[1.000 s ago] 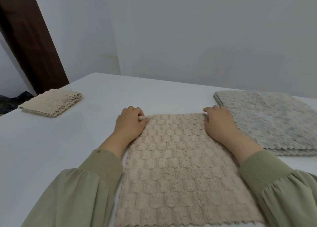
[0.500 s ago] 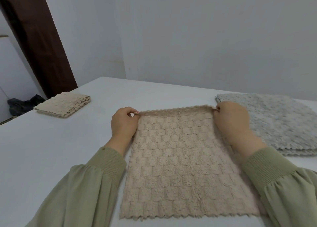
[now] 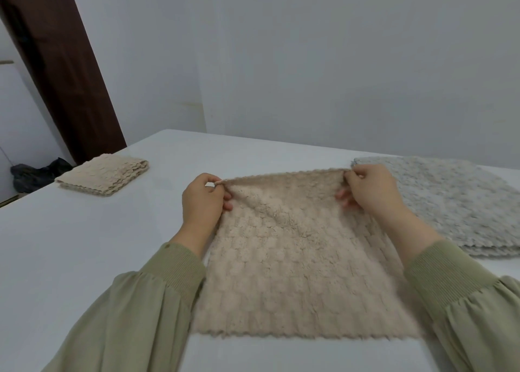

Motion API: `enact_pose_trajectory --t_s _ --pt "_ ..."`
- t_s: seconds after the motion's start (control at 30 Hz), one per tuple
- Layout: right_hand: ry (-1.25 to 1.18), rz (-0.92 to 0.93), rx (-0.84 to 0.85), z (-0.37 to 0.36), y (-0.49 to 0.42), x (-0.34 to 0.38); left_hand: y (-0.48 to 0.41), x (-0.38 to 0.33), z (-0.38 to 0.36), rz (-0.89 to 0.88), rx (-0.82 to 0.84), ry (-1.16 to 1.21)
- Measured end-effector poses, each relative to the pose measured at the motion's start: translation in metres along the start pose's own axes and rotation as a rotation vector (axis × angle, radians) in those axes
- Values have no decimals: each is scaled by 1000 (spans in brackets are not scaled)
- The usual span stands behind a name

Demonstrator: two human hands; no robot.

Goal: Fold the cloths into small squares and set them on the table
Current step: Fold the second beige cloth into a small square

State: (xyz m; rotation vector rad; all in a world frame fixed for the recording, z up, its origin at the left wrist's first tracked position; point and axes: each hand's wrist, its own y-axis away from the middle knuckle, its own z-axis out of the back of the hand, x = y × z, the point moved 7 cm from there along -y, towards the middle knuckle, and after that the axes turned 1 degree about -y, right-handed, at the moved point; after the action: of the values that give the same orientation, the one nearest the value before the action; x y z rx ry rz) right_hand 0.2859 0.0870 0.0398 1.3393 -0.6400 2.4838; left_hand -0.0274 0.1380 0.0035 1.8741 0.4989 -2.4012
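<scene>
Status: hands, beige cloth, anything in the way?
Left hand and right hand each pinch a far corner. Beige cloth: far edge raised, near edge on table. Grey stack close right, folded stack far left; neither on the cloth.

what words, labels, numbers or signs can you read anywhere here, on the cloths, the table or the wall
None can be read. The beige cloth pinched by the left hand and right hand, the folded beige cloth, the grey cloths, the table and the wall show no print, tag or label.
</scene>
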Motion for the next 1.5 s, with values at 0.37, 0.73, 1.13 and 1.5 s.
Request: enact_pose_trajectory --t_s 0.37,0.73,1.13,1.5 --pt "301 292 -126 6 61 6 27 -7 25 -94 -63 -181" --pt "518 166 -98 32 102 -17 72 -19 40 -222 104 -549" --pt "574 263 86 14 107 -20 71 -6 20 -301 298 -748" --pt "606 228 -49 16 103 -20 78 -11 23 -285 279 -703"
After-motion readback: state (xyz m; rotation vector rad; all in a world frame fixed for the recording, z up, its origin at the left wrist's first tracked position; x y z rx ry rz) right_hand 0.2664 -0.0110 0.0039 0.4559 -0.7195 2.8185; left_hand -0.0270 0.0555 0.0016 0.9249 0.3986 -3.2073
